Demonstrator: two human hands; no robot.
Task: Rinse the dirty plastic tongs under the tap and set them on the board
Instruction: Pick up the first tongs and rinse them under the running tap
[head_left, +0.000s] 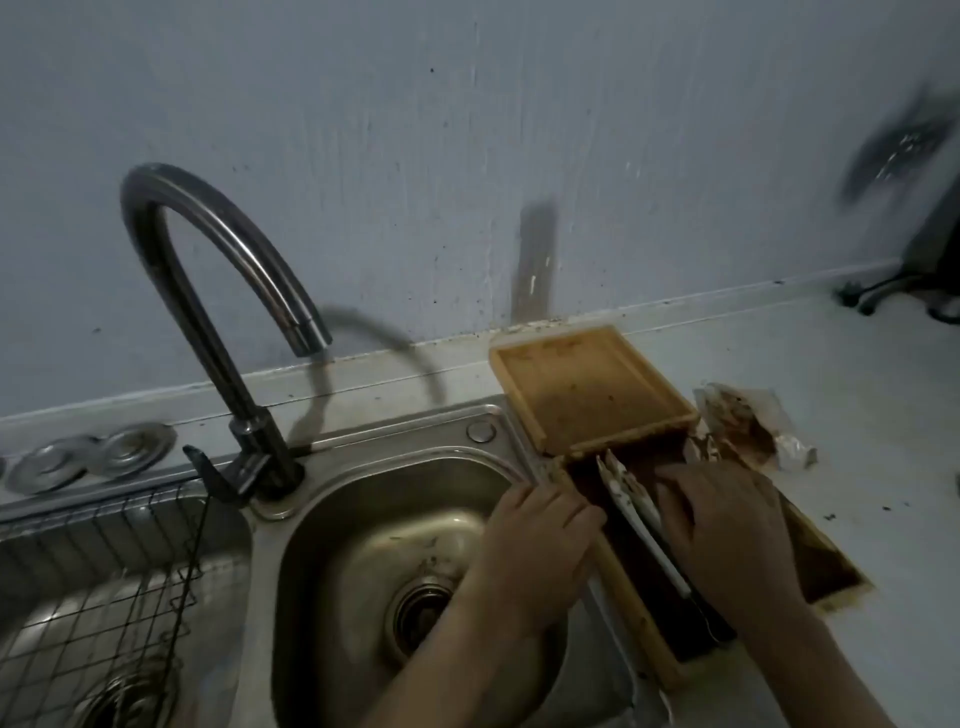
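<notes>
Right hand fingers spread flat beside tongs, left hand open alongside

White tongs smeared brown at four o'clock; tan board stained brown at three; grey steel sink; pale blue wall at twelve.
</notes>
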